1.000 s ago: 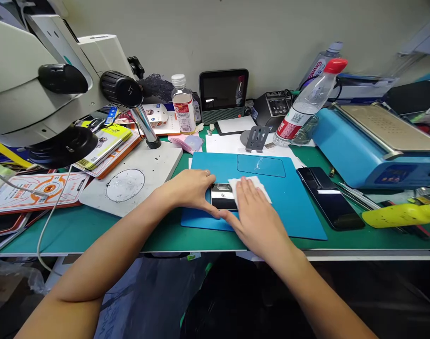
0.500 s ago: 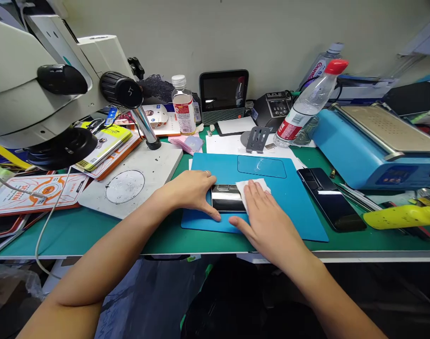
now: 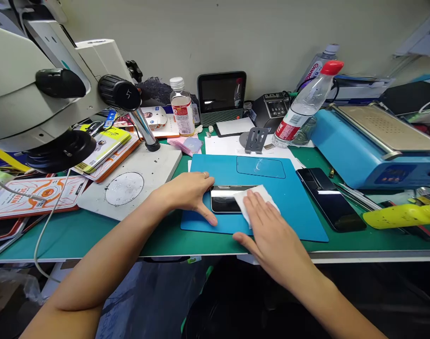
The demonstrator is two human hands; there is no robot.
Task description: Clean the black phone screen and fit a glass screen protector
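Observation:
A phone (image 3: 224, 202) with a dark, shiny face lies flat on the blue mat (image 3: 207, 165). My left hand (image 3: 191, 193) rests at the phone's left end, thumb and fingers spread apart around that end. Under the flat fingers of my right hand (image 3: 269, 223) is a white wipe (image 3: 269, 195), pressed over the phone's right end, which it hides. The right thumb sticks out toward the mat's front edge. Behind the phone, a thin clear panel with a dark outline (image 3: 260, 167) lies on the mat.
A microscope (image 3: 59, 103) stands at the left. To the right are a second phone (image 3: 329, 200), a yellow bottle (image 3: 400, 216) and a blue heating-plate machine (image 3: 370, 146). Behind the mat are a phone stand (image 3: 256, 140), a red-capped bottle (image 3: 304, 108) and a screen device (image 3: 222, 96).
My right hand and the wipe have shifted slightly right and toward me along the phone. The left thumb has slid a little toward the front. The view has tilted slightly.

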